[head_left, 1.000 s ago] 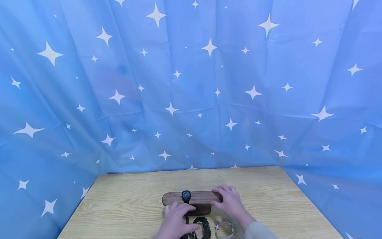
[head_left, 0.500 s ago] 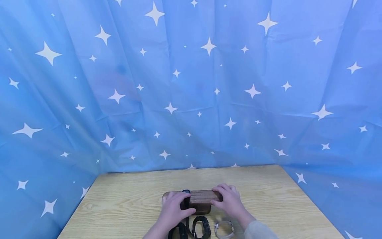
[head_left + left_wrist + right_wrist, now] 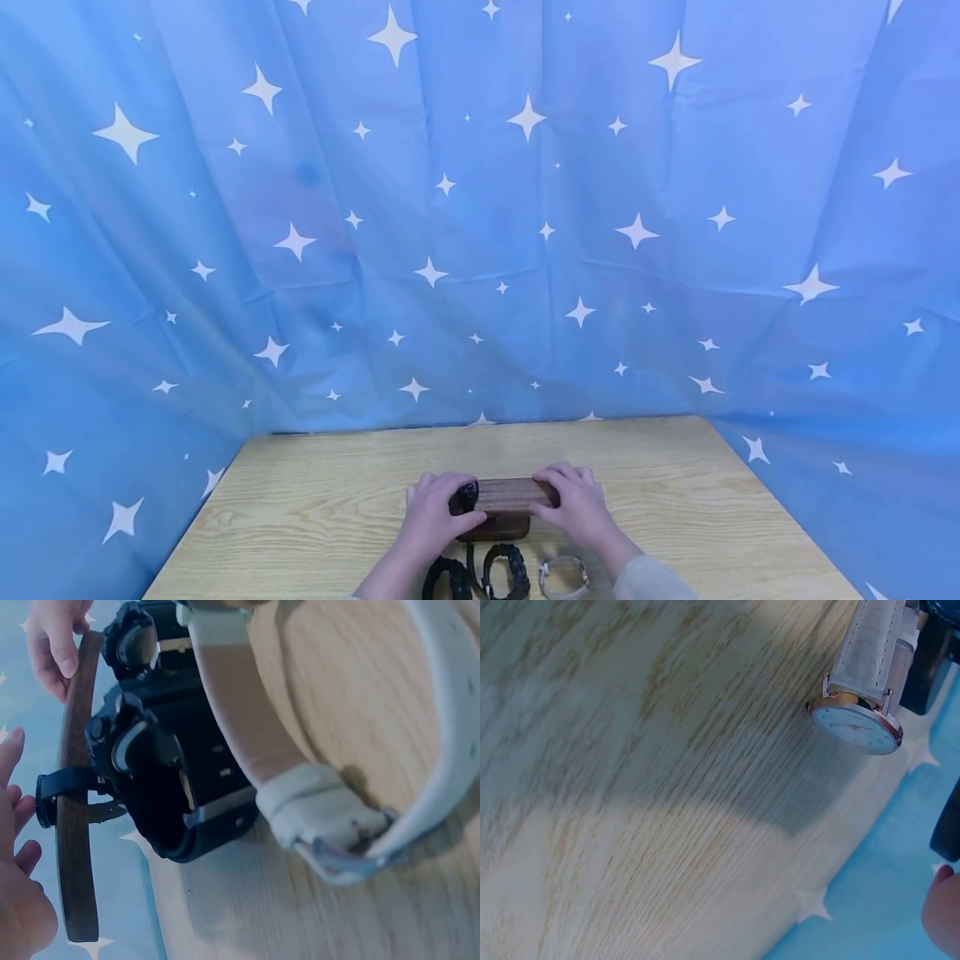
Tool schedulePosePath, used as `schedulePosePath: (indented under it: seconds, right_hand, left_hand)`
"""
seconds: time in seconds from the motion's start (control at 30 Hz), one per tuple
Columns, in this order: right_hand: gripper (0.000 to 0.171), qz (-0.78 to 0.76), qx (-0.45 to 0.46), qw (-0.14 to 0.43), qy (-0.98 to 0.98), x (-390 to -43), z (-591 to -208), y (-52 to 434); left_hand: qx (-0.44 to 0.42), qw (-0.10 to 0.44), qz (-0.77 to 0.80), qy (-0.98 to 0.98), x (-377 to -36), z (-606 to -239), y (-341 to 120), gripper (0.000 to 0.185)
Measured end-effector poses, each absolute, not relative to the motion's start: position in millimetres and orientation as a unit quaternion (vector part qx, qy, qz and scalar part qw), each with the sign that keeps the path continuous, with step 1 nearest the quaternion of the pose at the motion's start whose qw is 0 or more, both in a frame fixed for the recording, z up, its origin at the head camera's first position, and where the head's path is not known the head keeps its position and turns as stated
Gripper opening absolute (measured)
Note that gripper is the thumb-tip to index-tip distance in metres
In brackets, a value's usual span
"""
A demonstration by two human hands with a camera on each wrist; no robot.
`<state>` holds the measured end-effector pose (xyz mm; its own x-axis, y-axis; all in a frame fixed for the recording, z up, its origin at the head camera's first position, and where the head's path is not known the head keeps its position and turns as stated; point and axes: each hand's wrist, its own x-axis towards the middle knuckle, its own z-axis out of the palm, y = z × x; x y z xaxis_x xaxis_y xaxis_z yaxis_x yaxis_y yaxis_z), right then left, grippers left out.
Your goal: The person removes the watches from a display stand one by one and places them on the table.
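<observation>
Two hands met on the dark wooden stand (image 3: 504, 504) at the near middle of the table (image 3: 315, 508), one at each end. A second earlier the left hand (image 3: 437, 515) had lain lower, near the front of the stand, with the black watch (image 3: 467, 495) showing plainly on top of the bar; half a second on, it had climbed onto the left end, and at this moment its fingers were curled over that end and round the watch, so that only a sliver of the dark case peeped out beside the thumb. How firmly it pinched the strap could not be told from above. The right hand (image 3: 573, 502) had not shifted through all three moments: its fingers lay bent over the right end of the bar, steadying it. The left wrist view showed the bar edge-on with the black strap wrapped round it and the fingertips (image 3: 54, 652) of the other hand on its far end. To my mind this meant the left hand had closed on the watch while the right braced the stand. Three more watches lay near the front edge: a black one (image 3: 448, 579) at the left, a braided black one (image 3: 508, 570) in the middle, and a pale-strapped one (image 3: 562, 576) at the right, just beside the right wrist and well seen in the right wrist view.
</observation>
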<state>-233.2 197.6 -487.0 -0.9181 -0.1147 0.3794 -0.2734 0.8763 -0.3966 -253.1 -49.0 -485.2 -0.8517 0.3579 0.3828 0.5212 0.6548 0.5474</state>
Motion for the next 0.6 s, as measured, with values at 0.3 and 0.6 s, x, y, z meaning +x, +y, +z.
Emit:
schedulePosePath:
  seconds: [0.3,0.6]
  right_hand:
    - [0.042,0.226,0.104,0.18,-0.952,-234.1,-488.6,198.9]
    - [0.042,0.224,0.103,0.175,-0.953,-234.0,-487.4,198.6]
  left_hand:
    - [-0.233,0.121,-0.318,-0.911,-264.1,-489.1,-49.5,0.056]
    - [-0.242,0.122,-0.285,-0.919,-273.5,-489.9,-49.6,0.051]
